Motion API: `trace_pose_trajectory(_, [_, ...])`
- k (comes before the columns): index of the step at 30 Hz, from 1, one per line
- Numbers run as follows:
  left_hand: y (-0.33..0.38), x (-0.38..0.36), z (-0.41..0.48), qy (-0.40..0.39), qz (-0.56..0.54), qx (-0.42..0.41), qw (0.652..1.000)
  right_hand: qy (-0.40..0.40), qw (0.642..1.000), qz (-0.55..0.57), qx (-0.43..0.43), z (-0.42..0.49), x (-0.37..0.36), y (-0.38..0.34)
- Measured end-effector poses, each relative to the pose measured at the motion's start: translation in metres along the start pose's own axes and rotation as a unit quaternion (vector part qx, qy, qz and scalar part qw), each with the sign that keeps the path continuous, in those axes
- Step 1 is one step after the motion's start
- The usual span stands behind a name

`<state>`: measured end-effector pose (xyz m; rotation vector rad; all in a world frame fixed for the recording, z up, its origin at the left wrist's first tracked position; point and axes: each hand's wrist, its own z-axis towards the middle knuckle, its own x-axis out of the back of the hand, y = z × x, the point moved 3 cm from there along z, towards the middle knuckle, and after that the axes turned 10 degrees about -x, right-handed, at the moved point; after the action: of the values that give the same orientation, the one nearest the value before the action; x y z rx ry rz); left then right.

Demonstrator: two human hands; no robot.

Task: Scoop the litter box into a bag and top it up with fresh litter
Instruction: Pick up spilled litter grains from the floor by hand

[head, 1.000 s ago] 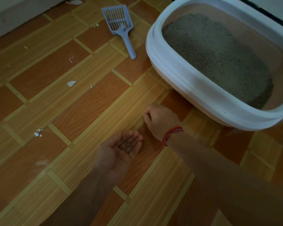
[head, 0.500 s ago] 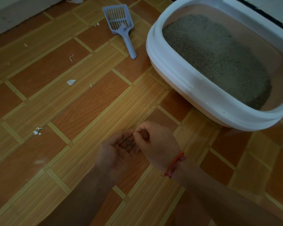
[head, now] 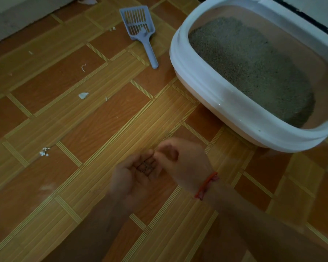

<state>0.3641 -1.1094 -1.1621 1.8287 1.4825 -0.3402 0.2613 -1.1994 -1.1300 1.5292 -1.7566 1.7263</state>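
A white oval litter box [head: 212, 91] stands on the floor at the upper right, holding grey litter [head: 254, 69]. A pale blue slotted scoop [head: 140, 29] lies on the floor to its left. My left hand [head: 134, 176] is palm up and cupped, with a few dark litter grains [head: 145, 167] lying in it. My right hand [head: 182, 161], with a red thread at the wrist, hovers over the left palm with its fingertips bunched at the grains. Whether it pinches any grains is not visible.
The floor is wood-patterned vinyl [head: 102, 120]. Small white scraps [head: 83, 95] and crumbs [head: 44, 151] lie scattered on the left side. A grey wall base [head: 17, 19] runs along the upper left corner.
My right hand left the floor beside the litter box and came back over the left palm. The left hand stayed cupped in place with the grains.
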Motion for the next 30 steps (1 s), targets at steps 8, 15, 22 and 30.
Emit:
trace_pose_trajectory(8, [0.008, 0.001, 0.000, 0.036, -0.010, 0.004, 0.999, 0.043, 0.995, -0.043, -0.077, 0.046, 0.012, 0.021])
trace_pose_trajectory(15, [0.008, 0.006, -0.001, 0.044, -0.006, 0.002, 0.999, 0.039, 0.996, -0.050, -0.062, 0.057, 0.003, 0.019])
trace_pose_trajectory(22, [0.008, 0.007, -0.001, 0.049, -0.009, 0.003, 0.999, 0.040, 0.995, -0.088, -0.037, 0.062, 0.001, 0.016])
trace_pose_trajectory(30, [0.008, 0.004, -0.003, 0.055, -0.006, 0.005, 0.998, 0.020, 0.988, -0.150, -0.014, 0.064, -0.004, 0.011])
